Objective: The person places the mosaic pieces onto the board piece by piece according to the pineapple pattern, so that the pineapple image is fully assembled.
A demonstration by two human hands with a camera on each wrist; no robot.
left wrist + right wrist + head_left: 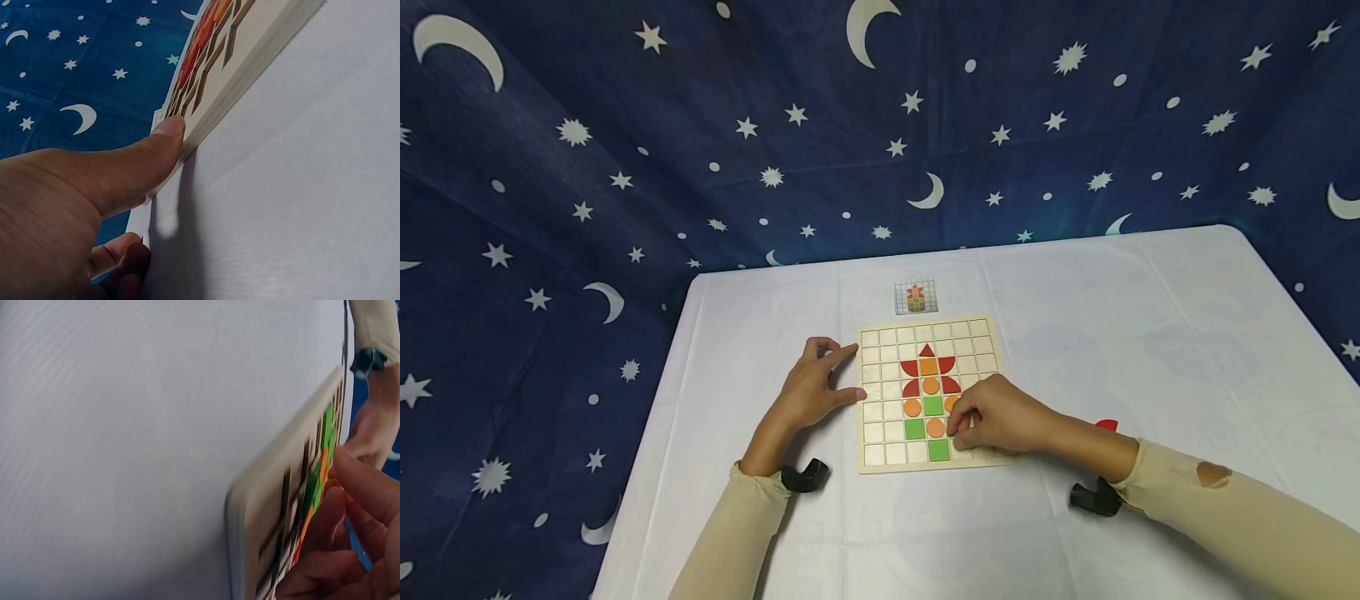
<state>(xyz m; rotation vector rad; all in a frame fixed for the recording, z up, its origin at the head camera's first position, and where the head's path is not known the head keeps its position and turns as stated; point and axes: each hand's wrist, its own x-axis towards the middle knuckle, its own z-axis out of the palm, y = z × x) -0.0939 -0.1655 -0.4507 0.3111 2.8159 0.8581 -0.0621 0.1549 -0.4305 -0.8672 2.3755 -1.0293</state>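
Note:
A square wooden grid board [874,454] lies on the table with flat pieces in its cells. A red triangle [927,351] tops the pattern. Below it come an orange square [928,367], red quarter-circles [909,367], orange circles [912,408] and green squares [938,451]. My left hand [808,387] touches the board's left edge with thumb and index finger spread; the thumb [169,128] rests on the rim in the left wrist view. Over the lower right cells, my right hand [1003,412] has its fingertips together beside an orange circle [936,427]. Whether a piece sits between them is hidden.
A small card [902,298] with a printed grid pattern lies behind the board. One red piece [1107,425] shows on the white tablecloth [1075,333] by my right forearm. A dark blue curtain [820,83] with stars and moons hangs behind the table.

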